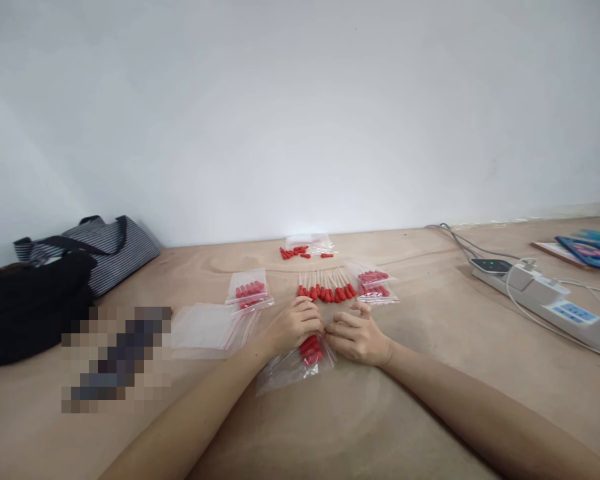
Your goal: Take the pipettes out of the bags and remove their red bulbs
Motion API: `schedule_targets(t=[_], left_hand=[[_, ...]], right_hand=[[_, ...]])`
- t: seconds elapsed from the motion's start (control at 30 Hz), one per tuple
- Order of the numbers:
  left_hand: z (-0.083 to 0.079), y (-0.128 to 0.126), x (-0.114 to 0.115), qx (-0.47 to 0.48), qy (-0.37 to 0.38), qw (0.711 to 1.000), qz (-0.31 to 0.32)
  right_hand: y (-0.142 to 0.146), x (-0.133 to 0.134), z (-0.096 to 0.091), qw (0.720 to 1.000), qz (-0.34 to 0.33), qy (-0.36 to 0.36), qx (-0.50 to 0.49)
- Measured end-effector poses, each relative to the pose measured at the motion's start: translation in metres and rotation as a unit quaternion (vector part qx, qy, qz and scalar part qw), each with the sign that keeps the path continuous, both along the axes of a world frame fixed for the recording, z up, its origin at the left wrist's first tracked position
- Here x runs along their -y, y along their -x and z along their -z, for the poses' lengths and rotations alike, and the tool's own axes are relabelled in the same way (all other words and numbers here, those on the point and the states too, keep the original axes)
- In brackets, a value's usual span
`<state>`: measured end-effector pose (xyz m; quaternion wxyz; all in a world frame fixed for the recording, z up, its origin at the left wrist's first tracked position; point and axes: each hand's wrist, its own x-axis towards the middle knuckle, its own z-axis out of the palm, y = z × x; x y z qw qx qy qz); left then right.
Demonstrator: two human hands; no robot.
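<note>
My left hand (295,325) and my right hand (356,337) meet at the top edge of a clear zip bag (293,367) that lies on the wooden table (430,400). Both hands are closed, pinching the bag's opening. Red-capped pieces (311,350) show inside it, just below my fingers. Right behind my hands lies a row of thin clear droppers with red caps (327,287).
Filled zip bags lie at the left (249,290) and right (375,283) of the row. Empty bags (205,327) are stacked at the left, loose red caps (295,252) near the wall. Two bags (55,273) sit far left, a power strip (550,300) with cables at the right.
</note>
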<state>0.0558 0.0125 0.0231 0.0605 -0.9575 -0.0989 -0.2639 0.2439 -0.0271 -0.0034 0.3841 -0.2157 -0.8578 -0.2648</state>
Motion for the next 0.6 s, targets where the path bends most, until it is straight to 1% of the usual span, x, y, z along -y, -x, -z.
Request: schedule_targets(t=[0.17, 0.27, 0.43, 0.6], left_hand=[[-0.0056, 0.0015, 0.0030, -0.028, -0.134, 0.990, -0.022], [-0.0068, 0.0019, 0.0058, -0.025, -0.185, 0.982, -0.032], [-0.0058, 0.0040, 0.0046, -0.013, -0.213, 0.976, -0.032], [-0.0041, 0.0038, 0.0012, -0.081, -0.208, 0.975, -0.017]], right_hand=[[-0.0014, -0.0033, 0.0075, 1.000, 0.006, 0.012, 0.017], [0.0002, -0.0026, 0.0079, 1.000, 0.016, 0.022, 0.003], [0.0031, 0.0002, 0.0054, 1.000, 0.020, 0.003, -0.018], [0.0031, 0.0000, 0.0045, 0.999, 0.033, -0.006, 0.037]])
